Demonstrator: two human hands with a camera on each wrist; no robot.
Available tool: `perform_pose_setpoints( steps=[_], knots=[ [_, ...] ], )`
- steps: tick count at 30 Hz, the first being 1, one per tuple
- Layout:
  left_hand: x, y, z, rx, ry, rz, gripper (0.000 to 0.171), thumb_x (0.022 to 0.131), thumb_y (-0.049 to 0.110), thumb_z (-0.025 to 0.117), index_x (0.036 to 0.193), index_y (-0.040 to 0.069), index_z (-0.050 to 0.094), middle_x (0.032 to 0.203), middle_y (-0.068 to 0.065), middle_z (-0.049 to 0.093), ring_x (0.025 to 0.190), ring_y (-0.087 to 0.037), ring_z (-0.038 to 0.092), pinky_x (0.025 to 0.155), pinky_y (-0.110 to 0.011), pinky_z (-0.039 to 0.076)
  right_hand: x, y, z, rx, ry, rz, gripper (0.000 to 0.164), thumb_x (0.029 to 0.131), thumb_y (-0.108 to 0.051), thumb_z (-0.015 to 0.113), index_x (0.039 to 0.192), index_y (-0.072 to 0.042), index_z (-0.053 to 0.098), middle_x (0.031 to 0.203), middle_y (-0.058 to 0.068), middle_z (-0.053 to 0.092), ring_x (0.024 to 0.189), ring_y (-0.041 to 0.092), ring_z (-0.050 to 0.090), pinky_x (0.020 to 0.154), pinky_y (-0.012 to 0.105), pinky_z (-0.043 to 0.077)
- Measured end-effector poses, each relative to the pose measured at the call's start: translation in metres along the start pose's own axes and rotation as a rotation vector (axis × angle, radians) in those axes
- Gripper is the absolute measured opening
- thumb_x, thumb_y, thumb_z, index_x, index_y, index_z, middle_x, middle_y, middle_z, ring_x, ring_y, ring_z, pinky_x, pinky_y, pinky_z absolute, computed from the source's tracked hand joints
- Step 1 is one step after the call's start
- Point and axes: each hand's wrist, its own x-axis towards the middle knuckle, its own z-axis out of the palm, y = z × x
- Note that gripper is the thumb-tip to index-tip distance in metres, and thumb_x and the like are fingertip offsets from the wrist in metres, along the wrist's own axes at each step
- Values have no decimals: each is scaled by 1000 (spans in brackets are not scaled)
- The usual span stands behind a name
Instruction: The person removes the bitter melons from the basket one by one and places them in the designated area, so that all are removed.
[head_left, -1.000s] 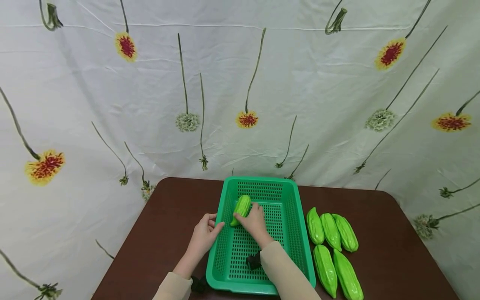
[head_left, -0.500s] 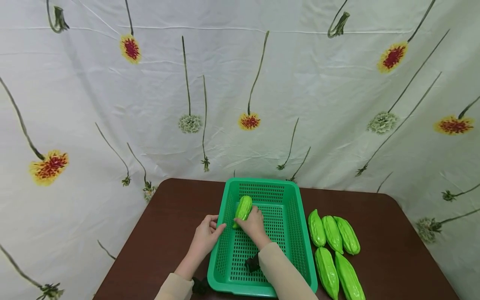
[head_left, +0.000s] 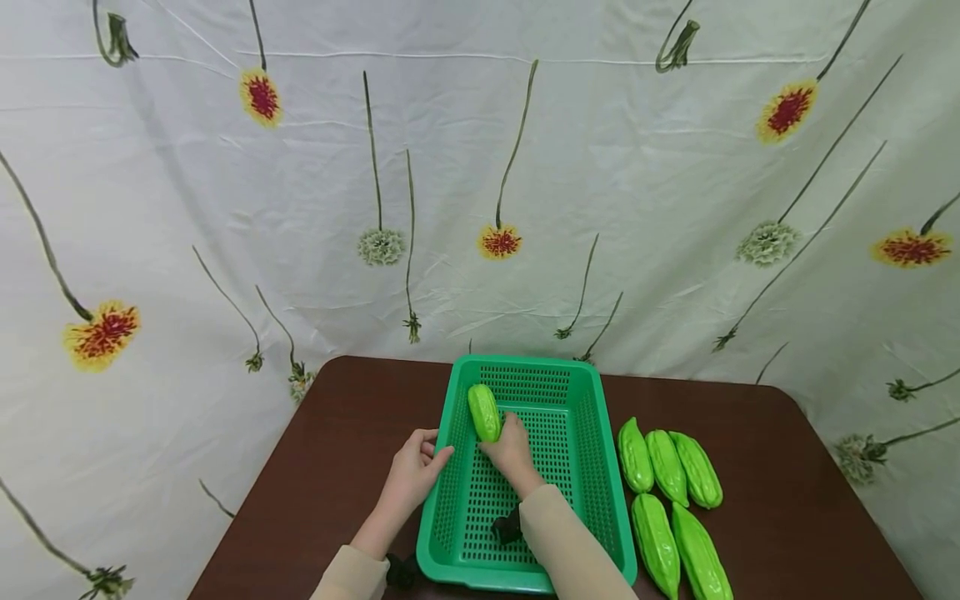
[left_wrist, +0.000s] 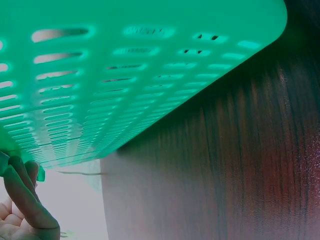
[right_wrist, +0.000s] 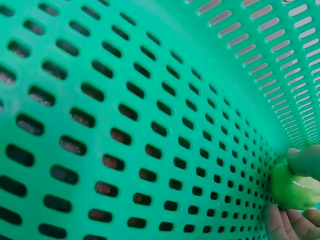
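A green plastic basket (head_left: 546, 450) with slotted sides stands on the dark table. Inside it, near the left wall, my right hand (head_left: 513, 454) holds a light green, ridged bitter melon (head_left: 483, 412) by its near end. The right wrist view shows the thumb above that melon (right_wrist: 295, 189) and several fingers beneath it, low by the basket floor. My left hand (head_left: 412, 472) grips the basket's left rim, with the thumb towards the inside. In the left wrist view, bent fingers (left_wrist: 25, 197) meet the rim at the lower left.
Several more bitter melons (head_left: 663, 467) lie in two rows on the table (head_left: 352, 417), just right of the basket. A black wrist device (head_left: 507, 527) sits under my right sleeve. Behind the table hangs a white cloth (head_left: 450, 192) printed with flowers.
The bitter melon has turned in my right hand: its far end leaned right before and now leans left, closer to the basket's left wall. My left hand stays at the rim.
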Motion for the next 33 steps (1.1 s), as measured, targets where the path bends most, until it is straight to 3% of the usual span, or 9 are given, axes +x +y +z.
perform_pose_setpoints(
  steps=[7, 21, 33],
  knots=[
    [-2, -1, -1, 20, 0, 28, 41, 96, 20, 65, 127, -6, 54, 89, -8, 58, 71, -11, 53, 59, -26, 45, 1, 1, 0, -29, -9, -21, 63, 76, 0, 80, 129, 12, 49, 114, 26, 58, 100, 37, 60, 86, 51, 51],
    [-2, -2, 0, 29, 1, 32, 42, 96, 21, 66, 128, -5, 55, 89, -8, 59, 71, -12, 55, 59, -26, 46, 2, 0, -1, 39, -3, 25, 55, 76, -1, 78, 123, 10, 51, 105, 21, 59, 93, 32, 60, 80, 48, 52],
    [1, -2, 0, 23, 5, 30, 40, 96, 18, 66, 126, -5, 55, 89, -8, 59, 72, -11, 55, 62, -26, 47, 4, -22, -25, 37, -58, 42, 55, 78, -5, 80, 121, 10, 50, 105, 25, 60, 95, 36, 62, 79, 48, 54]
  ],
)
